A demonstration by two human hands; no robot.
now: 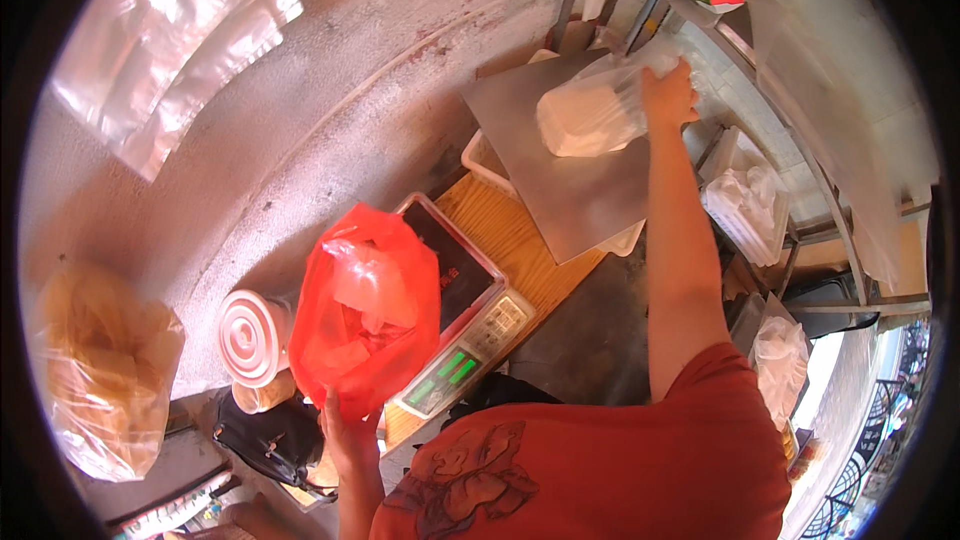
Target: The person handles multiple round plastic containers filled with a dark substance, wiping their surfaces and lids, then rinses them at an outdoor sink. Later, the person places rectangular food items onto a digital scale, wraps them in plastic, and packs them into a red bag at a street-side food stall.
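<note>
My left hand (345, 427) grips the lower edge of a red plastic bag (367, 315). The bag's mouth gapes upward, and pale, partly hidden contents show within. Behind the bag is an electronic scale with a dark platform (454, 277) and a lit green display (442, 382); the bag covers part of it. At the far end of my stretched right arm, my right hand (671, 94) clutches the gathered end of a transparent plastic bag (637, 82). Inside that bag is a pale, block-shaped item (581, 120), over a flat grey sheet (577, 210). What exactly it is, I cannot tell.
The sheet lies across white plastic baskets (487, 161) on a wooden table (480, 210). A white lidded tub (247, 337) and a black bag (270, 431) are at left. Metal shelving (832, 232) at right holds a basket of plastic-wrapped items (750, 195). Transparent plastic (180, 37) hangs upper left.
</note>
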